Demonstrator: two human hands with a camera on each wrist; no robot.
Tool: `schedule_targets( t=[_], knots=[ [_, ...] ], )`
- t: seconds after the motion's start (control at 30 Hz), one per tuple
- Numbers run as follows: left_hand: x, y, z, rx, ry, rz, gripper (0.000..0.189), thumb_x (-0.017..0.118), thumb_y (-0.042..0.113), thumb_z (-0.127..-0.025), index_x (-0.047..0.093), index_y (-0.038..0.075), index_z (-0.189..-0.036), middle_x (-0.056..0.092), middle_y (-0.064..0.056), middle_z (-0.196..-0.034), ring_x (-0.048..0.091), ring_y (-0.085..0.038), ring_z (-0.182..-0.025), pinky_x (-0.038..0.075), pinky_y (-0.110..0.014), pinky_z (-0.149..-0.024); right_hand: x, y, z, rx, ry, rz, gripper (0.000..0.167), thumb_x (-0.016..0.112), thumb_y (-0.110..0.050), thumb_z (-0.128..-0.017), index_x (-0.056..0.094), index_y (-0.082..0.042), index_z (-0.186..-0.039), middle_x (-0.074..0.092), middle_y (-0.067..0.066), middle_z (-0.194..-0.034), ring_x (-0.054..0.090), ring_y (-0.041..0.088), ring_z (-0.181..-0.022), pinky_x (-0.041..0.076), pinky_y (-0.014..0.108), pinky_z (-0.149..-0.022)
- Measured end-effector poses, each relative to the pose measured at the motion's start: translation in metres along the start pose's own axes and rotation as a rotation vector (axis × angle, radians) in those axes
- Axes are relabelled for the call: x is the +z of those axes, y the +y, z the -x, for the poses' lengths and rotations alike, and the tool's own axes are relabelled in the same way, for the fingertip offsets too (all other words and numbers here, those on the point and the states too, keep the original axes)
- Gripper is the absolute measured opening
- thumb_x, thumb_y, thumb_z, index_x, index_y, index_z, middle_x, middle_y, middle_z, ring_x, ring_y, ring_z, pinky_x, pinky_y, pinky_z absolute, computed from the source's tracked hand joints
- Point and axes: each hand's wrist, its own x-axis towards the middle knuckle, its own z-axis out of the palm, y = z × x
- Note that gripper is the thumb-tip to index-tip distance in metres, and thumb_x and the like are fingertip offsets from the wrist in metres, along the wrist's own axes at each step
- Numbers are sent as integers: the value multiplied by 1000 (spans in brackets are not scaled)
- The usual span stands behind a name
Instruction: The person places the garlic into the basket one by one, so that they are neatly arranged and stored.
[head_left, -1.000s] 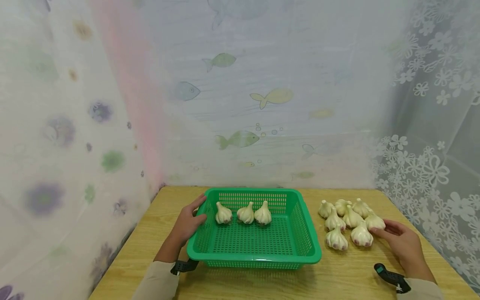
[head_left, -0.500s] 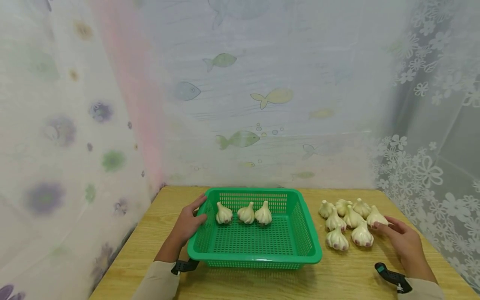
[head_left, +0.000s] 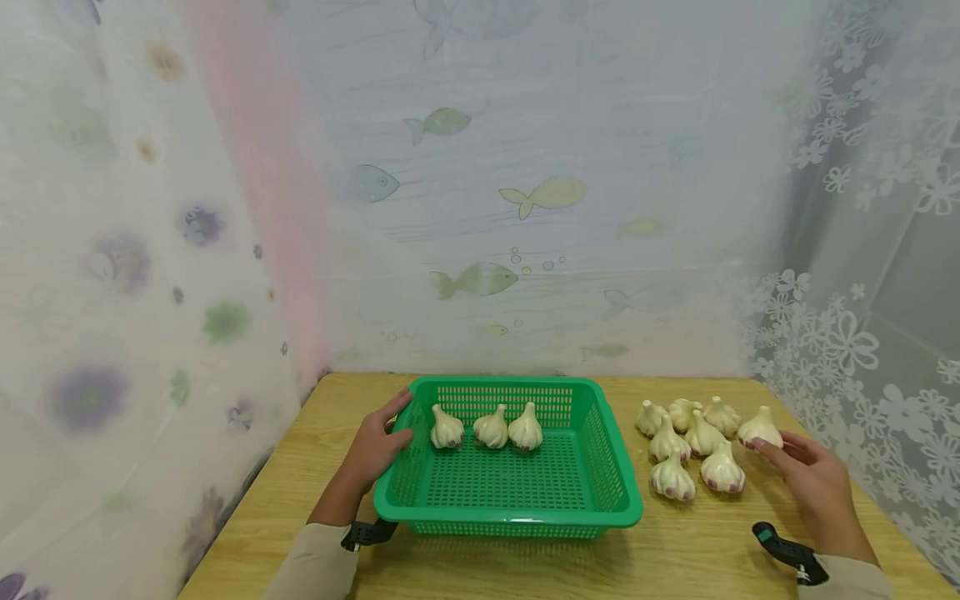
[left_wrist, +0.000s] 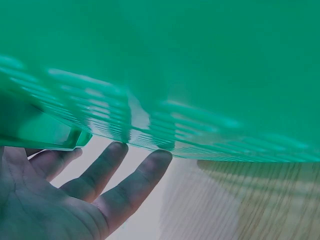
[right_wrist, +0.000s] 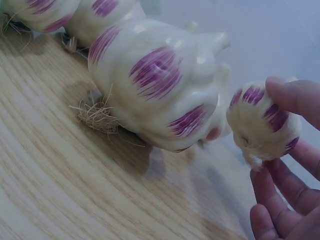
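A green plastic basket (head_left: 517, 520) with slotted walls holds 3 garlic bulbs (head_left: 491, 427) in a row toward its back. My left hand (head_left: 375, 446) grips its left rim, thumb over the edge; the left wrist view shows the fingers (left_wrist: 135, 182) against the outer wall. At the right, my right hand (head_left: 817, 483) pinches a white garlic bulb (head_left: 761, 427) between thumb and fingers. Purple streaks and a root end show on this bulb (right_wrist: 260, 122) in the right wrist view, tilted and clear of the wood.
Several more garlic bulbs (head_left: 703, 435) stand bunched on the wooden table (head_left: 675, 550), between the basket and my right hand. Patterned curtains (head_left: 540, 325) hang behind the table and along both sides.
My right hand has drawn one garlic bulb slightly up and right, away from the bunch. The left hand and the basket have stayed where they were.
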Motion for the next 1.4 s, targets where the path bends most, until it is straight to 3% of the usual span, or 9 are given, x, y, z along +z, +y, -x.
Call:
schedule_targets(
  t=[0.1, 0.17, 0.3, 0.47, 0.6, 0.73, 1.13, 1.3, 1.4],
  knots=[
    [0, -1, 0, 2, 2, -12, 72, 52, -1, -93, 34, 8, -162, 23, -5, -173, 39, -50, -146, 44, -39, -73, -2, -1, 2, 7, -2, -40, 101, 74, -66, -83, 40, -8, -158, 57, 2, -133, 59, 9, -102, 52, 21, -67],
    [0, -2, 0, 0, 1, -11, 72, 52, -1, -93, 34, 8, -162, 23, -4, -173, 40, -49, -146, 44, -38, -73, -3, -3, 4, 7, -9, -77, 90, 77, -64, -81, 47, -15, -150, 57, -12, -117, 57, -2, -90, 54, 22, -68],
    [0, -3, 0, -6, -2, 6, 73, 53, -1, -93, 34, 10, -163, 23, -2, -173, 45, -46, -144, 45, -38, -72, -4, -8, 7, -16, -23, -113, 80, 80, -60, -82, 49, -21, -144, 52, -23, -106, 56, -8, -84, 56, 22, -69],
    [0, -2, -1, -7, -6, 14, 73, 53, -1, -93, 34, 9, -163, 22, -2, -173, 46, -47, -143, 45, -38, -72, -6, -18, 13, -55, -41, -58, 103, 76, -60, -86, 25, -20, -166, 51, -14, -121, 53, -3, -91, 55, 21, -71],
    [0, -1, -1, -5, -5, 13, 73, 53, -1, -93, 34, 9, -163, 23, -2, -173, 46, -47, -143, 45, -39, -72, -6, -25, 17, -95, -39, 18, 106, 71, -62, -88, 18, -17, -168, 45, 13, -147, 52, 10, -99, 52, 24, -73],
    [0, -1, 0, -3, -3, 10, 72, 52, -2, -93, 34, 9, -162, 23, -2, -173, 45, -47, -143, 45, -39, -73, -5, -29, 19, -154, -35, 71, 105, 68, -62, -91, 19, -9, -166, 31, 25, -160, 50, 21, -108, 51, 24, -72],
    [-1, -2, -1, -4, -6, 5, 72, 52, -1, -94, 34, 10, -163, 23, -2, -173, 44, -47, -144, 45, -39, -73, -6, -40, 23, -188, -17, 53, 105, 66, -60, -93, 15, -4, -166, 23, 29, -166, 47, 30, -118, 48, 16, -69],
    [-1, -2, -1, -8, -9, 9, 72, 53, -1, -94, 34, 9, -163, 23, -2, -173, 43, -47, -145, 45, -38, -73, -6, -41, 24, -195, -22, 52, 104, 66, -58, -94, 16, -3, -166, 24, 30, -166, 48, 21, -113, 48, 16, -69],
    [-2, -2, -1, -5, -11, 14, 72, 53, -1, -94, 34, 9, -163, 23, -2, -173, 42, -48, -145, 45, -39, -73, -7, -42, 24, -193, -22, 54, 103, 66, -59, -94, 17, -3, -166, 24, 30, -166, 48, 23, -115, 49, 16, -70]
  ],
)
